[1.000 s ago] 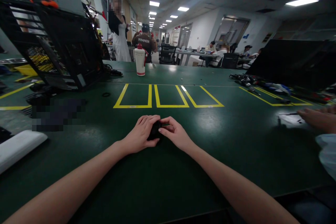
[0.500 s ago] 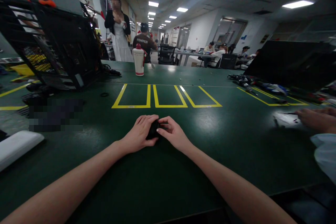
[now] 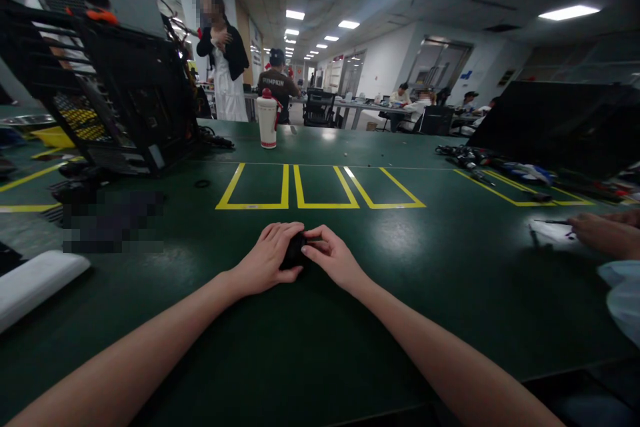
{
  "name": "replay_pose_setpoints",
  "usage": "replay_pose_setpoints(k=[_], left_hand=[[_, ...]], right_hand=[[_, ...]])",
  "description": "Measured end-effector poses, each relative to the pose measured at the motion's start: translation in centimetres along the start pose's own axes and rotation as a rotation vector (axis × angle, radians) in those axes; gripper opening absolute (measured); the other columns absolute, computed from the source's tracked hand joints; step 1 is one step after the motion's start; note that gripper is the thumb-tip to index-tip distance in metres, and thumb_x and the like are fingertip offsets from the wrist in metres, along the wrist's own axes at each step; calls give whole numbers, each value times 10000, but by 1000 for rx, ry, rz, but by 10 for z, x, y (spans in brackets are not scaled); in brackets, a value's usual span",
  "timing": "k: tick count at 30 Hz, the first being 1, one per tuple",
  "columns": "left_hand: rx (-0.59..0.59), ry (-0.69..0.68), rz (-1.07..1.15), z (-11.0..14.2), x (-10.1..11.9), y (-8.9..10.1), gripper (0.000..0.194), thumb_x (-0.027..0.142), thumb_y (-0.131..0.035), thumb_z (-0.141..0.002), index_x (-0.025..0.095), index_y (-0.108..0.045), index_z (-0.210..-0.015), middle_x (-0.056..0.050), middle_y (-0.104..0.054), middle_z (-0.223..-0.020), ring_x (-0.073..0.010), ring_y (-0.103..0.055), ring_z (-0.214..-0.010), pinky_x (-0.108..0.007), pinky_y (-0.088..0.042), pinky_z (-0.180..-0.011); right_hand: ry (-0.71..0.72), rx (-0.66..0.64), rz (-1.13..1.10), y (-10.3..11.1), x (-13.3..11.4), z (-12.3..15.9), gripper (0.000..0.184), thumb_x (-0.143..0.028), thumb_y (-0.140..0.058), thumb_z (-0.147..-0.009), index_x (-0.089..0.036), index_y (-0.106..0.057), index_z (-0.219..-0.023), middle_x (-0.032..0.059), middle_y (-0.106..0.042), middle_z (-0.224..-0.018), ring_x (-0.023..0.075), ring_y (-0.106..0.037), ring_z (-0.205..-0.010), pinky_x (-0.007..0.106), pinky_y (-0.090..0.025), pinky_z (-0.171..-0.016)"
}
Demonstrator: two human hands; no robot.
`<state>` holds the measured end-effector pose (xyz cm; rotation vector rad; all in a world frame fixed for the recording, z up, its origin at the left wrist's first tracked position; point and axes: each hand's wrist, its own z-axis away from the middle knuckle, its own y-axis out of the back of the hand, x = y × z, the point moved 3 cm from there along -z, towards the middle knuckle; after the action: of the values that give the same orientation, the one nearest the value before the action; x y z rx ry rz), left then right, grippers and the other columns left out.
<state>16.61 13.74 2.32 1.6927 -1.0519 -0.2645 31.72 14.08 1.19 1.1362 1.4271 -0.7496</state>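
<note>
Both my hands meet on the dark green table [image 3: 310, 347], just in front of three yellow-taped boxes [image 3: 320, 188]. My left hand [image 3: 267, 259] curls round a small black object [image 3: 294, 251], thumb under it and fingers over the top. My right hand [image 3: 334, 259] pinches the same object from the right with thumb and forefinger. The object is mostly hidden between the fingers, and I cannot make out what it is.
A black open equipment frame [image 3: 110, 87] stands at the back left. A white bottle with a red cap [image 3: 267, 120] stands beyond the boxes. A white slab [image 3: 37, 283] lies at the left edge. A co-worker's hand [image 3: 603, 233] rests on paper at the right, near tools and cables [image 3: 500, 167].
My hands have stayed together on the black object with almost no movement. The person standing at the back has shifted left and raised both arms to the chest.
</note>
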Motion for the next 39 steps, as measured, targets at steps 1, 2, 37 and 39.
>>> replay_pose_setpoints(k=[1, 2, 37, 39], left_hand=[[4, 1, 2, 0, 0, 0, 677, 296, -574, -720, 204, -200, -1277, -86, -396, -1242, -246, -355, -1155, -456, -209, -1013], [8, 1, 5, 0, 0, 0, 679, 297, -577, -717, 205, -202, -1276, -84, -398, -1240, -245, -358, -1153, -457, -209, -1013], [6, 15, 12, -3, 0, 0, 669, 284, -576, -710, 211, -214, -1269, -82, -416, -1218, -249, -378, -1135, -459, -225, -1003], [13, 16, 4, -3, -1, -1, 667, 277, -578, -704, 209, -223, -1264, -83, -423, -1208, -247, -386, -1127, -456, -230, -1000]], right_hand=[[-14, 2, -2, 0, 0, -1, 256, -259, -566, -738, -209, -494, -978, 21, -545, -987, 156, -561, -923, 349, -454, -838], [-26, -3, -5, 1, 0, -1, 287, -255, -569, -735, -207, -489, -1006, 31, -541, -1018, 163, -552, -953, 359, -444, -858], [-31, -28, -4, 0, 1, 1, 304, -212, -572, -729, -213, -472, -1016, 36, -520, -1059, 184, -516, -1034, 375, -428, -888], [-14, -53, -29, -1, 1, 2, 300, -194, -589, -715, -220, -468, -988, 18, -534, -1011, 178, -532, -1010, 364, -440, -868]])
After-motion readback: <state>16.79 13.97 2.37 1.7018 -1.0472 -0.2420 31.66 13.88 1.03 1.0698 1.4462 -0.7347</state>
